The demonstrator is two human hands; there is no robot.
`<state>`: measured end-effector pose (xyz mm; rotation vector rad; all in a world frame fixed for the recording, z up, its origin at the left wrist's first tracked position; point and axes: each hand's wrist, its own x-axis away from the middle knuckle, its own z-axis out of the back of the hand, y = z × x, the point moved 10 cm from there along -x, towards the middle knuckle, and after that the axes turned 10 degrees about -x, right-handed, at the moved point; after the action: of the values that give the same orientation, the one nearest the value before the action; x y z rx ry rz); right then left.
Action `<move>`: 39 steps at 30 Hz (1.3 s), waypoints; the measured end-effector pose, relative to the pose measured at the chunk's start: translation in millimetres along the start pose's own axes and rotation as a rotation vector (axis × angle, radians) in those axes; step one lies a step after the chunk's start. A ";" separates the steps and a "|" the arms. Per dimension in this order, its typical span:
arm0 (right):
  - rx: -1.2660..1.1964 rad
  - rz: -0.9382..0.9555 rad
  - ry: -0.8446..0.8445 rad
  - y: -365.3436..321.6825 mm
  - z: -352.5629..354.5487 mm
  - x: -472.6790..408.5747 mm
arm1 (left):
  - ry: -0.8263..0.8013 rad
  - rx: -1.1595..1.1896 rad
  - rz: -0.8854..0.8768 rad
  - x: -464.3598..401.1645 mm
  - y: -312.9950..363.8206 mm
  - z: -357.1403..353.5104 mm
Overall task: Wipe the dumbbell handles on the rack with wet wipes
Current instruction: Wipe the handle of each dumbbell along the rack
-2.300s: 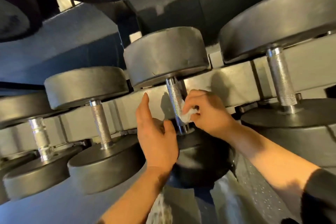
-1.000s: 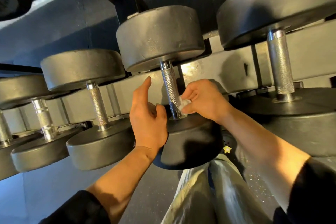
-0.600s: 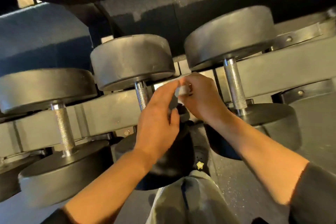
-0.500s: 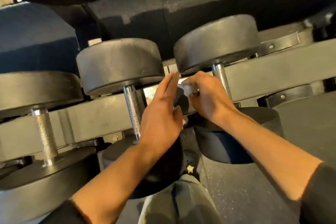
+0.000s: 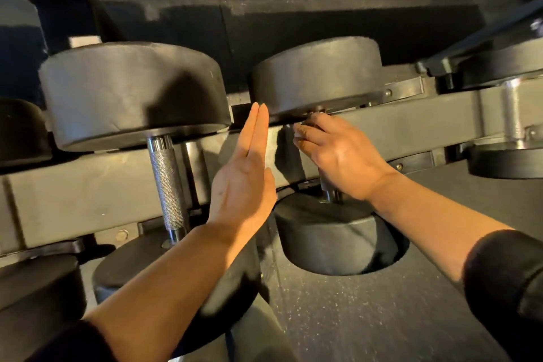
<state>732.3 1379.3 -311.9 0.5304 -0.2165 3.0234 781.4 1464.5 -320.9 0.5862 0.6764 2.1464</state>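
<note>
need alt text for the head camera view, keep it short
A person's right hand grips a dumbbell handle on a gym rack, while the left hand is held flat beside it. Another dumbbell sits to the left.

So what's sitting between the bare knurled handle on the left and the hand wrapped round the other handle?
In the head view, only the left hand, held flat with straight fingers, stands between the knurled handle and the right hand.

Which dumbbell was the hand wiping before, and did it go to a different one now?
The right hand left the knurled handle it was wiping and went right to the next dumbbell's handle, which it now grips; the wipe barely shows. The left hand went along, flat and holding nothing as before. The dumbbells stayed on the rack.
</note>
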 end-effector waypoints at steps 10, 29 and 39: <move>0.166 0.048 -0.064 -6.7 0.2 26.3 | 0.036 0.184 -0.037 6.7 3.9 1.8; -0.221 0.124 0.411 25.8 34.5 31.7 | 0.032 -0.051 0.018 4.1 7.2 -7.5; -0.765 0.139 -0.068 38.0 -26.7 50.5 | 0.201 0.096 0.239 26.8 35.0 -11.7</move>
<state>672.7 1347.7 -324.3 0.5416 -1.3732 2.7161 739.6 1463.7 -302.6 0.5281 0.8599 2.4293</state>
